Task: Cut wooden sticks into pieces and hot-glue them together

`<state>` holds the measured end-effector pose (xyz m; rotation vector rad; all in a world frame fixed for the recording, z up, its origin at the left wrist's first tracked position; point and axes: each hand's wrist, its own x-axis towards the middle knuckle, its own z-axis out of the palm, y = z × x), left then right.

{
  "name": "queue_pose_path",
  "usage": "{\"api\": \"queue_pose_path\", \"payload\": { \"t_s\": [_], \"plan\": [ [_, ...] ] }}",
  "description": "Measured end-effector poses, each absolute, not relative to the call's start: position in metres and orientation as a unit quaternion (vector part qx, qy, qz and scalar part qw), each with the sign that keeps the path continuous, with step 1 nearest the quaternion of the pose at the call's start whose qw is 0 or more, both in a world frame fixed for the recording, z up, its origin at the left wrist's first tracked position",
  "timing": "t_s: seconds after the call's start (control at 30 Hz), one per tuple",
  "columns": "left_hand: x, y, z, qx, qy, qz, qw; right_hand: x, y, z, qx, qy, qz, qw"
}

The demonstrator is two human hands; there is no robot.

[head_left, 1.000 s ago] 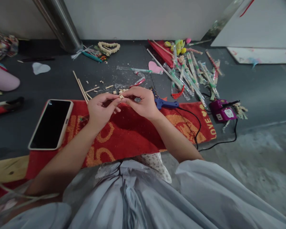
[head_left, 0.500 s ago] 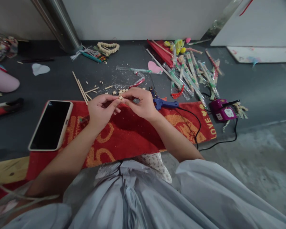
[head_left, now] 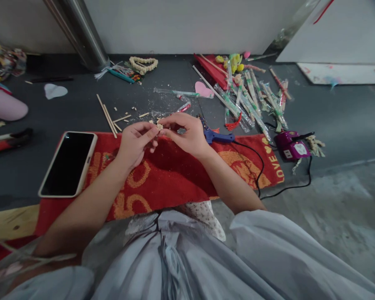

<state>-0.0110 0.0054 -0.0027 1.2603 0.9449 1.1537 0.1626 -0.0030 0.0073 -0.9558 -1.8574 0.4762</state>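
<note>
Over the red towel (head_left: 175, 179), my left hand (head_left: 136, 143) and my right hand (head_left: 187, 132) meet fingertip to fingertip. Both pinch a small cluster of pale wooden pieces (head_left: 159, 126), partly covered by the fingers. Cut wooden bits lie just behind the fingers, partly hidden. Right of my right hand rests a blue glue gun (head_left: 220, 136), its black cord running across the towel. Thin wooden sticks (head_left: 105, 116) lie beyond my left hand.
A phone (head_left: 69, 164) lies on the towel's left end, with pliers (head_left: 9, 141) farther left. Wrapped chopsticks (head_left: 250, 100) are heaped at the back right, near a purple power socket (head_left: 291, 146). A heart-shaped wooden frame (head_left: 143, 65) lies at the back, near a metal post (head_left: 81, 37).
The small wooden cluster has turned slightly between my fingertips, and more of it shows. Both hands stay in nearly the same place. The view has shifted a little.
</note>
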Motion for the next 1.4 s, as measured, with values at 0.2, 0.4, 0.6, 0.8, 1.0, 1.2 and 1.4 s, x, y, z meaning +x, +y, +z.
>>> {"api": "queue_pose_path", "payload": {
  "t_s": [0.2,0.4,0.6,0.8,1.0,1.2,1.4],
  "plan": [
    [-0.012,0.004,-0.001,0.528,0.395,0.482,0.577,0.164,-0.001,0.006,-0.362,-0.787,0.159,0.473],
    [-0.012,0.005,-0.001,0.560,0.411,0.479,0.537,0.164,-0.003,0.010,-0.350,-0.793,0.161,0.472],
    [-0.008,-0.002,0.017,0.493,0.452,0.453,0.589,0.163,-0.006,0.013,-0.350,-0.786,0.178,0.477],
    [-0.007,-0.003,0.024,0.460,0.445,0.447,0.625,0.163,-0.007,0.014,-0.352,-0.782,0.193,0.476],
    [-0.005,-0.003,0.023,0.454,0.455,0.444,0.625,0.163,-0.007,0.015,-0.359,-0.785,0.193,0.466],
    [-0.005,-0.003,0.023,0.465,0.442,0.434,0.633,0.163,-0.006,0.014,-0.341,-0.781,0.194,0.485],
    [-0.010,-0.004,0.025,0.458,0.400,0.394,0.689,0.163,-0.006,0.013,-0.342,-0.784,0.185,0.484]
  ]
}}
